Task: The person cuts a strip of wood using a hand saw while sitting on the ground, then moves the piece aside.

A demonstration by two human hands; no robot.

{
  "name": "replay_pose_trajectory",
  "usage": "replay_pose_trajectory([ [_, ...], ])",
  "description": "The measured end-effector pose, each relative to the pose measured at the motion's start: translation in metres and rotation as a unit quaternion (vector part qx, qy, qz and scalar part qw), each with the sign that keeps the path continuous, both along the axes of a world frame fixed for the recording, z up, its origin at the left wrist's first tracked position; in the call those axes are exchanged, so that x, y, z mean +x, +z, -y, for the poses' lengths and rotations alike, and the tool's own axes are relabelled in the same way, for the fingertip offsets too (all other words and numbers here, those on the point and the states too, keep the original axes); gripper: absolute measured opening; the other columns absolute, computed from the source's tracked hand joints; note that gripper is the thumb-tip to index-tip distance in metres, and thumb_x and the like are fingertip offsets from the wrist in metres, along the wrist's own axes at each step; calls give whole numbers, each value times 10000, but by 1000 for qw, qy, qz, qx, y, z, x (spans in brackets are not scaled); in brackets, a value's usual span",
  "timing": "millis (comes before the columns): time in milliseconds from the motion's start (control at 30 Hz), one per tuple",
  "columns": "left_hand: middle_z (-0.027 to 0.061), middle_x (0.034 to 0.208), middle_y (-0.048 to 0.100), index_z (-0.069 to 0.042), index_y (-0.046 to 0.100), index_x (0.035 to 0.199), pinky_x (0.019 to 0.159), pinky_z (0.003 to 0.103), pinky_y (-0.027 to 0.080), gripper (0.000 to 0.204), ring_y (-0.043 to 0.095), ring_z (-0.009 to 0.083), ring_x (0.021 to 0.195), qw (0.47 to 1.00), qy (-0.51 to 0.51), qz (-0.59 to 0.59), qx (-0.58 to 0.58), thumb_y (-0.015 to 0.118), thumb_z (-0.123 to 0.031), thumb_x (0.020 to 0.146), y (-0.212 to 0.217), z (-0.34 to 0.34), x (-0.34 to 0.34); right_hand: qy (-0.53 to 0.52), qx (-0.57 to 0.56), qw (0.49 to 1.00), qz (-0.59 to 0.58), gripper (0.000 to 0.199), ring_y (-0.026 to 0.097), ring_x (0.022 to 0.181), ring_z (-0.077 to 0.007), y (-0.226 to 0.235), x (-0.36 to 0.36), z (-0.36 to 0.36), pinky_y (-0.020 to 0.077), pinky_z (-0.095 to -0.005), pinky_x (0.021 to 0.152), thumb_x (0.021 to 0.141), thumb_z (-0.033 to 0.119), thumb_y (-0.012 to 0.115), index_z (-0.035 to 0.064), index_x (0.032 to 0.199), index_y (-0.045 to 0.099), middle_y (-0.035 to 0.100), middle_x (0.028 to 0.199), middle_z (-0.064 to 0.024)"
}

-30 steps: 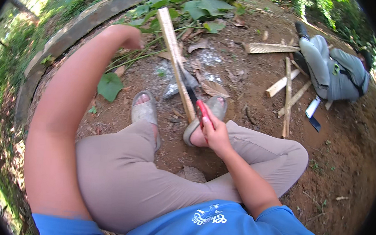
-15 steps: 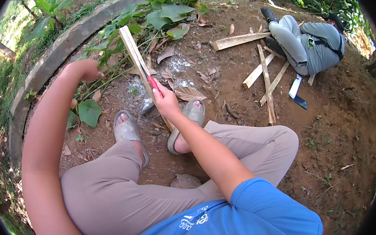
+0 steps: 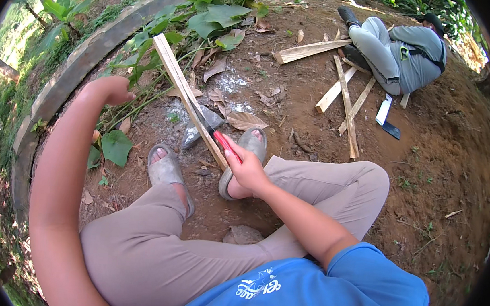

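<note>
A long pale wood strip slants between my feet, its lower end by my right sandal. My right hand is wrapped round the red handle of a knife-like tool; its narrow dark blade lies along the strip's right side. Bent at the wrist, my left hand is held left of the strip, apart from it, above green vine stems. Its fingers are curled, and whatever is inside them is hidden. Partly behind the blade, a grey pointed flat piece rests on the soil.
Several wood strips lie crossed at the upper right. Near them is a white and dark blade-like object. Another person sits low beyond. Leafy vines and a curved concrete edge border the left.
My right hand has drawn the red-handled tool down and right along the strip, toward my right foot. More dark blade shows. My left hand stays almost still.
</note>
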State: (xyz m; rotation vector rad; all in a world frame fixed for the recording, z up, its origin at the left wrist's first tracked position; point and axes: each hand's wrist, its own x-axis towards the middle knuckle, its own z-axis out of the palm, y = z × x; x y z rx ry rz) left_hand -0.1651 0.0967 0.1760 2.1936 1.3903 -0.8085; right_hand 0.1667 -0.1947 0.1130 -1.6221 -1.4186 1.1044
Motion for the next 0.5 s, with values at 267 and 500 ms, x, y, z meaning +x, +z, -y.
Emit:
replay_pose_trajectory([
  [267,240,1311,694,20,658,1324,1044,502,500,612,647,406,1242,999,-11,-24,-28,612,-514,1028,-5,-3,-1,-31,28,999,8,498,727,931,-293,-57,-47,-106,536,-385,877,1050,250,598,150,1535,549,728,1106,-271],
  [500,228,1331,692,-2,671,1324,1052,489,505,582,647,392,1253,1000,-2,-22,-21,624,-495,1018,7,1,15,0,-15,1000,3,497,714,910,-248,-22,-4,-13,537,-341,878,1068,201,573,125,1556,526,752,1118,-217],
])
